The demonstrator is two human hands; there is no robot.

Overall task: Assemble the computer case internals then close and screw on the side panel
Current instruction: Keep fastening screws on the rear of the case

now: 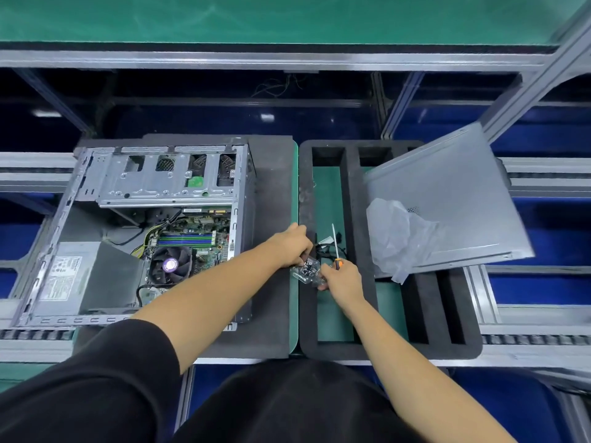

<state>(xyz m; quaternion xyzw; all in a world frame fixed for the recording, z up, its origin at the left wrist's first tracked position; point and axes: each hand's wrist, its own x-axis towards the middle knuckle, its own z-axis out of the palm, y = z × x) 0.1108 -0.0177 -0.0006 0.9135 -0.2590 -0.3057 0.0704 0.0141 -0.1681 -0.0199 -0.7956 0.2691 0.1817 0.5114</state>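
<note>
The open computer case (80, 219) lies on its side at the left, showing the motherboard (195, 238), CPU fan (171, 265) and power supply (68, 276). Its grey side panel (454, 199) rests tilted across the black foam tray (361, 219) at the right. Over the tray's left edge, my left hand (292, 246) and my right hand (342, 278) both pinch a small clear plastic bag (305, 271) holding dark small parts. An orange-handled screwdriver (335, 247) lies in the tray just beyond my right hand, beside black cables (326, 247).
A crumpled clear plastic sheet (396, 238) lies on the tray under the panel's near corner. The case sits on a dark foam mat (271, 298). Aluminium frame rails (287, 60) and a green shelf run across the back; roller rails flank both sides.
</note>
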